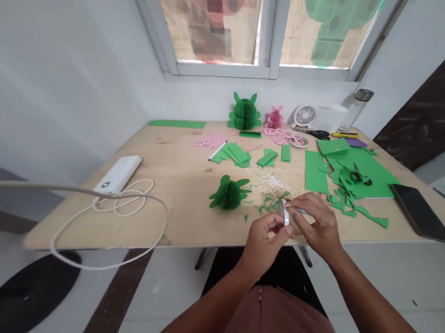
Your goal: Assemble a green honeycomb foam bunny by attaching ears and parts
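Observation:
Near the front edge of the wooden table (186,190), my left hand (265,240) is closed on a roll of white tape (286,214), held upright. My right hand (317,223) pinches at the roll's upper right side, and a thin bluish item shows between its fingers, too small to name. Green paper scraps (269,202) lie just behind the roll. To the left of my hands sits a dark green honeycomb paper figure (229,192). Small white bits (274,181) are scattered beyond the scraps.
Farther back stand a larger green figure (244,113), a pink figure (274,117), a small fan (305,116) and a bottle (355,109). Green sheets (365,170), scissors and a phone (421,212) lie right. A power bank (118,174) with looped white cable lies left.

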Demonstrator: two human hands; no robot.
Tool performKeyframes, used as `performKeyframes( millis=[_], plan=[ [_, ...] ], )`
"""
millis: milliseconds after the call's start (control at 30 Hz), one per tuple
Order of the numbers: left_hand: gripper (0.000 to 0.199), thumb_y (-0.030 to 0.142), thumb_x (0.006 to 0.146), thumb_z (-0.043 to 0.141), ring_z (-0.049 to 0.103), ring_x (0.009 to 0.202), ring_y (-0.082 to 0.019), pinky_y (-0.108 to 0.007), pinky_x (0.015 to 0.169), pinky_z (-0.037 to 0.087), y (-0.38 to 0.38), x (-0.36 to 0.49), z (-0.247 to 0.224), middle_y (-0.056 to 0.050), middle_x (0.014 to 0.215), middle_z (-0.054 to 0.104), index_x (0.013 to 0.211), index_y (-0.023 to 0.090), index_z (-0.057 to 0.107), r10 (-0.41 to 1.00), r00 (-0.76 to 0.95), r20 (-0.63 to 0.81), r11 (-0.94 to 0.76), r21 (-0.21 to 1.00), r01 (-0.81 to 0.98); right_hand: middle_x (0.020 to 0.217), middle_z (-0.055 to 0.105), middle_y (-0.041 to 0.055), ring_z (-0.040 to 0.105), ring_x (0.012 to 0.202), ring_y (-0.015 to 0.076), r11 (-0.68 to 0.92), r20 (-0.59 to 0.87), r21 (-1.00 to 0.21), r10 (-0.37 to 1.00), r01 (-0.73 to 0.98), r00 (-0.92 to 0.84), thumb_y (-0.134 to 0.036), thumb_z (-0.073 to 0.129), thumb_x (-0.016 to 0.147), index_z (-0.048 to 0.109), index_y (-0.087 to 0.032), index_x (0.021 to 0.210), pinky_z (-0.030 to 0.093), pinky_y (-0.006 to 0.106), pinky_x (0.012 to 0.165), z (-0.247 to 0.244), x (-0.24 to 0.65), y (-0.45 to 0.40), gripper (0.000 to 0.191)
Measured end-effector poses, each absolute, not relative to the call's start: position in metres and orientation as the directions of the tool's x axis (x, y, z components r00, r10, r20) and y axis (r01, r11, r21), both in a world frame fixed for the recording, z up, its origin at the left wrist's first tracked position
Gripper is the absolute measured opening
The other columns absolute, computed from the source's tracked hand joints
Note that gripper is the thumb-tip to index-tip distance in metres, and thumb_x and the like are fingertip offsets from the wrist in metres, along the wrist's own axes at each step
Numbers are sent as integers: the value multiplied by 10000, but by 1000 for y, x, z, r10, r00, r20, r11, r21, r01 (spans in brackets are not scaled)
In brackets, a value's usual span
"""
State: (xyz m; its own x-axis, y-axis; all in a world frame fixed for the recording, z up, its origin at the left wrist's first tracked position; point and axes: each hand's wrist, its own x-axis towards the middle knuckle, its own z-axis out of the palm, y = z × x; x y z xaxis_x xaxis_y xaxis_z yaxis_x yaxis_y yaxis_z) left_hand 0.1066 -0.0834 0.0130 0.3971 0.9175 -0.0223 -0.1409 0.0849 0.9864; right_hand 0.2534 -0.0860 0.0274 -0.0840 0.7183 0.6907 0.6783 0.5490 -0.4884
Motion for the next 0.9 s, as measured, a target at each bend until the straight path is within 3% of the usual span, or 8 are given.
performKeyframes(
  millis=[167, 267, 400, 500, 567, 633, 767, 900],
  plan=[
    [100, 224, 732, 609, 540, 651, -141, -256, 681, 424, -94, 101, 19, -1, 630, 600, 662, 155, 630, 905, 426, 8, 18, 998, -56, 755, 627, 9, 583, 736, 164, 367, 466, -843, 863, 393, 194, -247, 617, 836, 659, -211, 795, 448, 295, 675, 24, 253, -85, 68],
    [142, 288, 775, 598, 575, 692, -154, -263, 695, 443, -97, 98, 16, -16, 689, 630, 757, 154, 641, 894, 448, 13, 43, 992, -115, 724, 620, -7, 572, 716, 151, 275, 312, -947, 915, 168, 258, -285, 665, 792, 674, -212, 777, 453, 272, 673, 23, 248, -84, 75],
    [136, 302, 827, 564, 605, 722, -154, -270, 693, 473, -88, 97, 2, -21, 757, 636, 865, 173, 589, 979, 195, 53, -13, 980, -199, 683, 620, -13, 552, 664, 138, 198, 191, -980, 946, -3, 261, -307, 707, 747, 686, -204, 748, 447, 258, 647, 22, 242, -83, 105],
    [212, 181, 790, 584, 611, 829, -155, -255, 693, 488, -79, 97, 2, -56, 975, 635, 1000, 196, 612, 972, 32, 234, -232, 971, -50, 699, 623, -9, 540, 667, 135, 179, 162, -983, 958, -52, 236, -302, 718, 739, 692, -207, 744, 433, 249, 634, 21, 240, -83, 99],
    [266, 139, 788, 560, 616, 884, -162, -244, 667, 496, -74, 96, 8, -85, 1130, 606, 1031, 208, 645, 939, 89, 333, -337, 941, 32, 719, 624, -8, 540, 693, 137, 179, 161, -981, 965, -69, 209, -293, 712, 752, 697, -215, 751, 428, 250, 650, 20, 240, -83, 79],
    [246, 141, 799, 549, 628, 906, -177, -242, 644, 505, -71, 96, 15, -98, 1150, 615, 1001, 202, 675, 922, 157, 353, -365, 929, 55, 734, 624, -7, 540, 717, 139, 194, 179, -979, 966, -63, 184, -282, 702, 767, 702, -224, 761, 424, 256, 672, 20, 240, -83, 59],
    [155, 156, 792, 569, 645, 900, -196, -252, 647, 513, -69, 101, 20, -90, 1024, 677, 868, 184, 702, 935, 185, 303, -307, 952, -4, 758, 617, -5, 541, 755, 146, 245, 245, -969, 956, 19, 160, -263, 685, 789, 712, -236, 772, 411, 269, 705, 21, 243, -86, 41],
    [96, 177, 762, 612, 642, 927, -200, -278, 744, 518, -70, 106, 19, -77, 977, 693, 688, 169, 672, 952, 234, 197, -158, 972, -173, 787, 617, 4, 549, 772, 155, 255, 264, -964, 954, 78, 146, -267, 685, 795, 724, -242, 788, 409, 282, 711, 21, 246, -89, 47]
  ],
)
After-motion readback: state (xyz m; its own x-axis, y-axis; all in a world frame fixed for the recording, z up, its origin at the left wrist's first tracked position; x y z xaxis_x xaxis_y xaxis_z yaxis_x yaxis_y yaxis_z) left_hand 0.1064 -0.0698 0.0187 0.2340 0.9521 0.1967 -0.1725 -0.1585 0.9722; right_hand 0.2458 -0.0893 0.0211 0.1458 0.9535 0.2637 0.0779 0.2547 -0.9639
